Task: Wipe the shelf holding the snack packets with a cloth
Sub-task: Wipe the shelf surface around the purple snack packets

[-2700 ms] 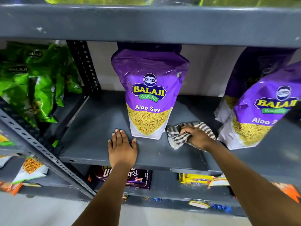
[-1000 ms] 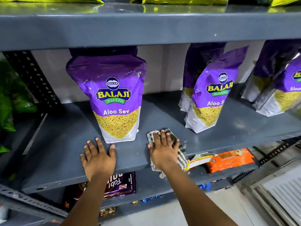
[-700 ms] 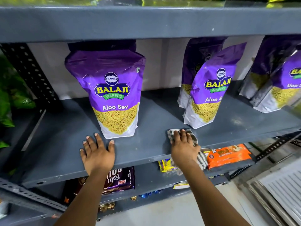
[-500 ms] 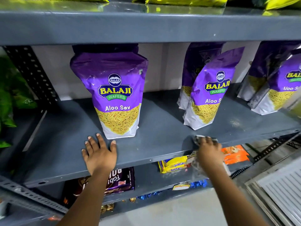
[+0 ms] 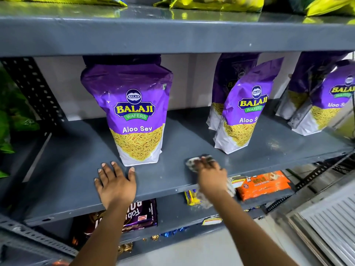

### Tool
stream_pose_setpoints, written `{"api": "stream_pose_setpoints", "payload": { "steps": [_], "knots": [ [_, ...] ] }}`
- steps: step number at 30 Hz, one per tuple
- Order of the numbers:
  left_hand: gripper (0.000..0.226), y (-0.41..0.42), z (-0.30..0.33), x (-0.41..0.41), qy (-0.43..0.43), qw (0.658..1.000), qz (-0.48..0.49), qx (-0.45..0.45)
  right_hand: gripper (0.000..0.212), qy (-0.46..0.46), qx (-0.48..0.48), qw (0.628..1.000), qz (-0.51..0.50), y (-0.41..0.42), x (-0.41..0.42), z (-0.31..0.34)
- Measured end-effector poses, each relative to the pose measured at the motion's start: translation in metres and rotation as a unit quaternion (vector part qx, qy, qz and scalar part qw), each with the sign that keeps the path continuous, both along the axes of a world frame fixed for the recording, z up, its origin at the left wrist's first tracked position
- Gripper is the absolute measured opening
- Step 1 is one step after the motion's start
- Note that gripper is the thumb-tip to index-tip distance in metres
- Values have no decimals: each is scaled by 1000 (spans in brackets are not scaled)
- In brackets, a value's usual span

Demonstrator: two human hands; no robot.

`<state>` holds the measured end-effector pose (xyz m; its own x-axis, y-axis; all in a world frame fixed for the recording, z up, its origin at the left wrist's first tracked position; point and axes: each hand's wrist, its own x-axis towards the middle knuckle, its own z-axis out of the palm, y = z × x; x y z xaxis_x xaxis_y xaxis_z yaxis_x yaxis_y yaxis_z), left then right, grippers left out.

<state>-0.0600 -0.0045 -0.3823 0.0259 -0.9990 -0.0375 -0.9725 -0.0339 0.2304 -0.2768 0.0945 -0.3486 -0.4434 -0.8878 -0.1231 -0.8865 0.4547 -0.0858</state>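
The grey metal shelf (image 5: 76, 160) holds upright purple Aloo Sev snack packets: one at the middle (image 5: 132, 116), a pair to its right (image 5: 244, 114), more at the far right (image 5: 324, 100). My right hand (image 5: 210, 174) presses a striped cloth (image 5: 192, 163) on the shelf's front edge, between the middle packet and the pair; both are motion-blurred, and part of the cloth hangs below the edge. My left hand (image 5: 115, 183) lies flat on the shelf, fingers spread, just in front of the middle packet.
A dusty patch (image 5: 273, 144) marks the shelf at right. The shelf above (image 5: 172, 35) carries yellow packets. Below lie a brown biscuit pack (image 5: 134, 215), a yellow pack (image 5: 191, 196) and an orange cookie pack (image 5: 263, 184). Green packets (image 5: 11, 121) sit left of the perforated upright (image 5: 36, 89).
My right hand swept the cloth rightward along the front edge, then came back left and slightly onto the shelf. My left hand stayed flat in place.
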Motion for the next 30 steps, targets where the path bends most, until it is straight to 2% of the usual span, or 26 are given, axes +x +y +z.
{"api": "stream_pose_setpoints", "payload": {
  "steps": [2,3,6,9,10,12,14,16,19,21,26,28,30],
  "knots": [
    [69,0,1,0,1,1000,-1,-4,77,8,9,998,-65,21,-37,1],
    [69,-1,1,0,2,1000,-1,-4,76,14,13,995,-98,32,-55,2],
    [70,0,1,-1,5,1000,-3,-1,48,54,18,979,-196,59,-101,11],
    [71,-1,0,-2,1,1000,-2,-1,34,49,-23,966,-255,51,-103,25],
    [71,-1,0,-3,-3,1000,-1,1,33,33,-61,971,-230,39,-89,26],
    [71,-2,0,-3,-7,1000,-2,6,35,-13,-111,987,-112,14,-38,23],
    [70,-1,0,-3,-5,1000,4,11,40,-47,-97,993,49,0,16,10],
    [68,5,-1,-5,7,1000,14,7,42,-46,-75,989,121,-3,32,-4],
    [68,30,-5,-20,48,998,31,-33,40,-23,-83,993,76,0,-8,-16],
    [71,56,-9,-43,74,996,-5,-48,40,-3,-96,994,42,6,-38,-18],
    [69,93,-8,-132,46,985,-160,-46,38,-15,-128,992,14,24,-91,-15],
    [66,95,0,-168,44,981,-180,-58,37,-13,-143,990,19,32,-114,-17],
    [70,88,8,-197,46,984,-155,-72,32,-2,-159,987,26,40,-135,-14]
  ]
}}
